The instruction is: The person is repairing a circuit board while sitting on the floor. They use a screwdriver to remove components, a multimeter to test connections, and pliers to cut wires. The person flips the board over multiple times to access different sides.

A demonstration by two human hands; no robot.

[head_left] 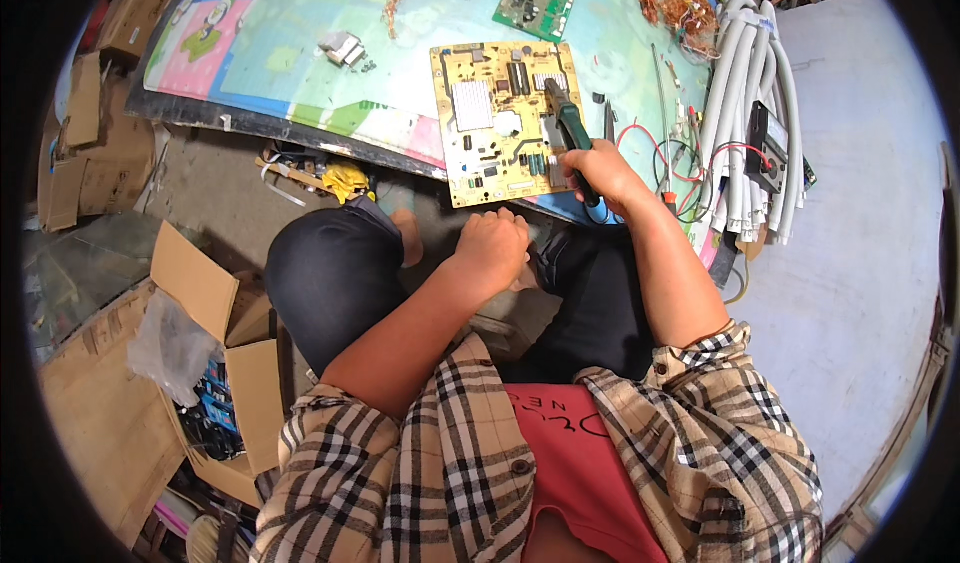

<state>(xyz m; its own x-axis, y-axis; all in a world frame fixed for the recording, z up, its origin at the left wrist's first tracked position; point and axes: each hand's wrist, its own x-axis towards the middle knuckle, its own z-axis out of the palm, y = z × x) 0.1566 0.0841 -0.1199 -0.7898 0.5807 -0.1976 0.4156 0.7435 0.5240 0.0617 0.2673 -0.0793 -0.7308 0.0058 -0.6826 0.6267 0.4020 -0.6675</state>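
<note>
The right hand (606, 173) gripped a dark green handheld tool (573, 128), its tip over the tan circuit board (507, 125), which lay across the table's (300, 78) near edge. The left hand (493, 248) curled just beside the board's near side; I could not tell whether it gripped anything.

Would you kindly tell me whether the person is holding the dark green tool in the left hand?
No, the right hand grips the dark green tool, with its tip over the yellow circuit board.
</note>
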